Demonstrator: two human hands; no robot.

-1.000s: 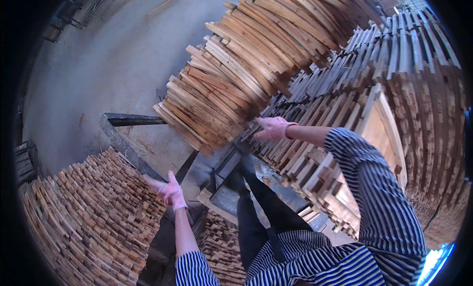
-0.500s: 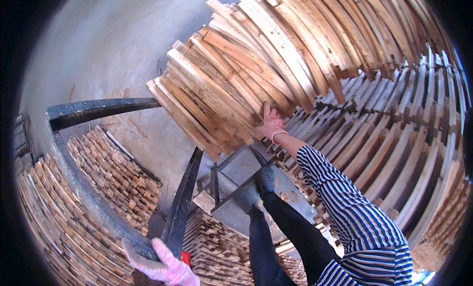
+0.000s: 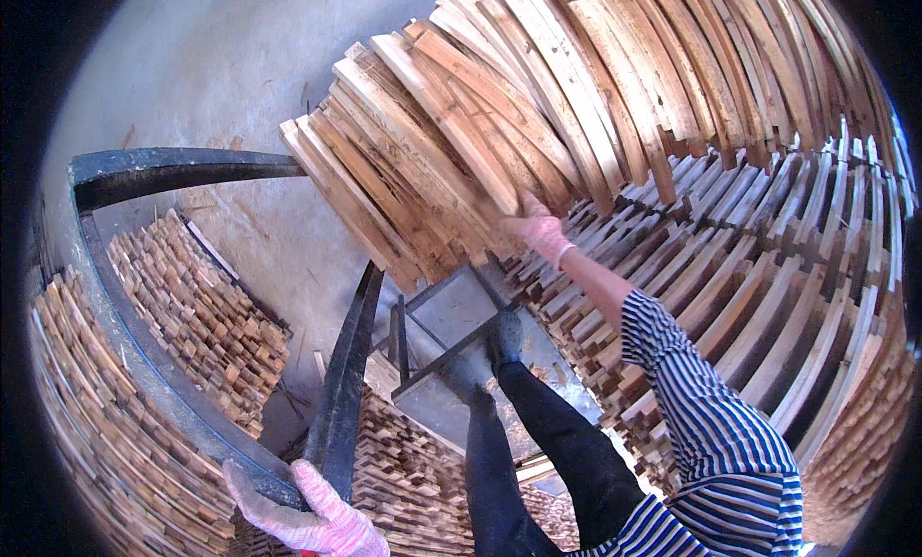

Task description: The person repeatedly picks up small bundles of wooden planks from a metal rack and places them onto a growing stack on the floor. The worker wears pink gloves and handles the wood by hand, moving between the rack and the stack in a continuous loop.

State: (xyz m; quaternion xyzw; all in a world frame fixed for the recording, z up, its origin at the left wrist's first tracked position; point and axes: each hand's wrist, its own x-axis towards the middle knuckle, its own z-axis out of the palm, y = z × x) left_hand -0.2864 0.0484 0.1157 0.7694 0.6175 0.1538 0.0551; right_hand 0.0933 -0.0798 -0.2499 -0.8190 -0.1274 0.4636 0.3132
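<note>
My right hand (image 3: 543, 232), in a pink glove, is closed on the near end of a pale wooden strip (image 3: 447, 120). This strip lies on top of a slanting pile of similar wooden strips (image 3: 360, 163), with its end at my fingers; part of the grip is hidden. At the lower left, my left hand (image 3: 312, 520), also gloved in pink, grips the near corner of a dark metal frame (image 3: 192, 161). Its thumb and fingers are on either side of the bar. The pile's left end lies between the frame's bars.
Stacked slats (image 3: 740, 250) rise on the right. Shorter wooden blocks (image 3: 197, 312) are piled inside the frame's left side, with more stacks (image 3: 106, 413) beyond it. My feet are beside a low metal stand (image 3: 451, 341) on the grey floor (image 3: 221, 77).
My right hand has shifted slightly right and taken hold of the pale strip's end, which now stands out from the pile. My left hand stays on the frame. The whole view has shifted a little.
</note>
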